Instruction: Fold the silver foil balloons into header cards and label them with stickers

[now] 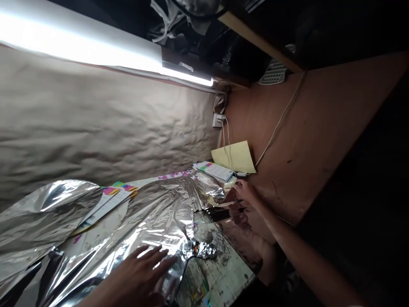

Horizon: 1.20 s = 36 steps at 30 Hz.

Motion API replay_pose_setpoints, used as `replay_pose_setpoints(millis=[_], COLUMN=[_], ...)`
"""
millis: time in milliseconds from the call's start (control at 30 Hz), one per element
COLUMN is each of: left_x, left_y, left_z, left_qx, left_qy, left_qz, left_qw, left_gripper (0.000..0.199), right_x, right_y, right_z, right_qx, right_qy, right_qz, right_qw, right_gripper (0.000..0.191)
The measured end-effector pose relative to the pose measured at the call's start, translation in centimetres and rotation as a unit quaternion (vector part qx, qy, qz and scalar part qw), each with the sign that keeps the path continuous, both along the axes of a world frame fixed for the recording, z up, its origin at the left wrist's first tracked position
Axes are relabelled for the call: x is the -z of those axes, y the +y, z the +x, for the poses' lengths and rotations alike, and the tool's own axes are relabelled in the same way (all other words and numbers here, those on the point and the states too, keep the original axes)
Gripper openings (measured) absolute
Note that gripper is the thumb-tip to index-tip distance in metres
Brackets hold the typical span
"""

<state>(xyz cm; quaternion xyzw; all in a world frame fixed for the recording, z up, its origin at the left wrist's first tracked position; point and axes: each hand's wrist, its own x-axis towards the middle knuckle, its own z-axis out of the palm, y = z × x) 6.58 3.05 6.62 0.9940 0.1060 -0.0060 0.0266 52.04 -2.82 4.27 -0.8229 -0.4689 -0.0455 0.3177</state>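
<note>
**Left hand (142, 268) over the silvery film (161, 209), right hand (243, 189) out at the far corner**

The step in hand looks like steadying the spread film with one hand while the other reaches for something. The next move seems to call for a light left palm, so the film does not slide or crease, and a sure right grip at the corner.

The film lies across the table (225, 266), thin and mirror-bright, rippled with folds and glare. A crumpled shiny piece (206, 250) with an orange spot sits at its near right edge, beside the bare, stained tabletop.

The left grip is loose, fingers spread, palm down, closed on nothing. The right hand is at a small pale item (230, 183); whether its fingers close on it, I cannot tell.

Just beyond that item lies a stack of printed cards (217, 171), with a yellow sheet (238, 157) leaning behind. More printed papers (107, 205) lie left of the film's middle. A lit tube lamp (96, 47) hangs above.
</note>
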Motion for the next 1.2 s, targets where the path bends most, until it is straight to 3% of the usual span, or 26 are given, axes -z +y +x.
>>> replay_pose_setpoints(millis=[100, 167, 267, 433, 500, 600, 700, 833, 967, 1067, 1200], left_x=[0.9, 2.1, 4.1, 8.7, 10.9, 12.9, 12.1, 8.2, 4.9, 4.0, 4.1], left_y=[-1.5, -2.9, -6.5, -14.3, -16.8, -18.4, -17.7, -15.2, -13.1, -12.5, -12.5], left_z=[2.7, 5.7, 12.3, 23.1, 25.2, 25.8, 25.2, 24.1, 22.4, 21.1, 20.1], left_qx=[0.055, 0.095, 0.167, 0.266, 0.271, 0.246, 0.193, 0.19, 0.196, 0.197, 0.204], left_qy=[-0.022, -0.038, -0.062, -0.18, -0.227, -0.266, -0.269, -0.278, -0.229, -0.199, -0.203], left_qz=[0.014, 0.034, 0.066, 0.092, 0.138, 0.179, 0.149, 0.089, 0.029, 0.011, 0.016], left_qw=[0.998, 0.994, 0.982, 0.943, 0.925, 0.915, 0.932, 0.938, 0.953, 0.96, 0.958], left_gripper=[0.054, 0.041, 0.02, 0.027, 0.03, 0.04, 0.045, 0.048, 0.044, 0.036, 0.03], right_x=[-1.0, -1.3, -1.3, -0.8, -0.8, -1.1, -1.7, -2.2, -1.9, -1.4, -1.5], right_y=[2.4, 4.5, 7.5, 9.8, 9.9, 9.8, 9.0, 5.7, 2.0, 0.9, 1.3], right_z=[1.2, 1.2, 1.0, 1.5, 1.9, 2.3, 3.1, 5.0, 6.3, 6.0, 5.1], right_qx=[-0.011, -0.049, -0.088, -0.085, -0.085, -0.091, -0.075, -0.003, 0.034, 0.038, 0.045], right_qy=[-0.066, -0.106, -0.14, -0.144, -0.135, -0.102, -0.054, 0.015, 0.098, 0.155, 0.167], right_qz=[-0.04, -0.069, -0.111, -0.163, -0.174, -0.175, -0.149, -0.127, -0.162, -0.193, -0.231], right_qw=[0.997, 0.991, 0.98, 0.972, 0.972, 0.975, 0.985, 0.992, 0.981, 0.968, 0.958], right_gripper=[0.041, 0.048, 0.044, 0.031, 0.031, 0.032, 0.034, 0.033, 0.031, 0.031, 0.03])
